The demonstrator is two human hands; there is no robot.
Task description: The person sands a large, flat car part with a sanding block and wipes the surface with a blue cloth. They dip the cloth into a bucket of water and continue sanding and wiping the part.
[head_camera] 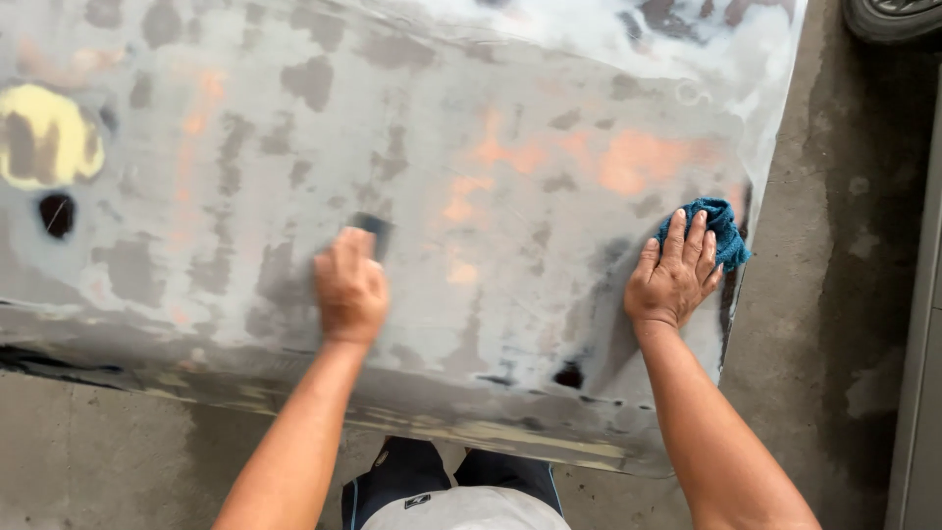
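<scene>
A large car body panel [510, 118], sanded grey with orange and yellow filler patches, lies in front of me. My left hand [348, 290] is blurred and pressed on the panel's middle, closed over a dark sanding block [375, 232] whose end shows past the fingers. My right hand [675, 277] rests flat near the panel's right edge, fingers on a blue cloth [724, 228] bunched there.
Two dark holes [57, 213] [567, 374] pierce the panel. Concrete floor [824, 294] surrounds it. A tyre [891, 15] shows at the top right and a pale vertical edge [917, 393] runs down the right side. My knees [442, 486] are below the panel.
</scene>
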